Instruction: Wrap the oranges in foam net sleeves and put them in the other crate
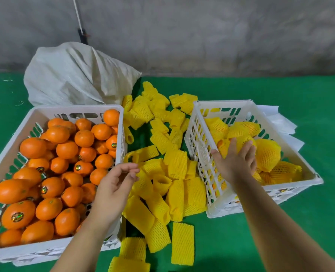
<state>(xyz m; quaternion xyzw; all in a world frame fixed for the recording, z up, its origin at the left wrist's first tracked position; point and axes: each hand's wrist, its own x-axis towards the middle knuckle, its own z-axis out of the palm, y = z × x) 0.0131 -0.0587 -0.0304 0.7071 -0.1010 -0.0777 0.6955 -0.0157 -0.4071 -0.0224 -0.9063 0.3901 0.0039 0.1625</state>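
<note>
A white crate (121,122) on the left is heaped with bare oranges (66,150). A second white crate (200,146) on the right holds several oranges wrapped in yellow foam net sleeves (267,154). Loose yellow sleeves (174,163) lie piled on the green table between the crates. My right hand (234,160) reaches into the right crate, fingers spread over a wrapped orange (241,139). My left hand (113,189) hovers by the left crate's right rim, fingers loosely curled, holding nothing.
A large grey-white sack (74,77) stands behind the left crate. White paper sheets (282,122) lie behind the right crate. A grey wall backs the green table (280,89).
</note>
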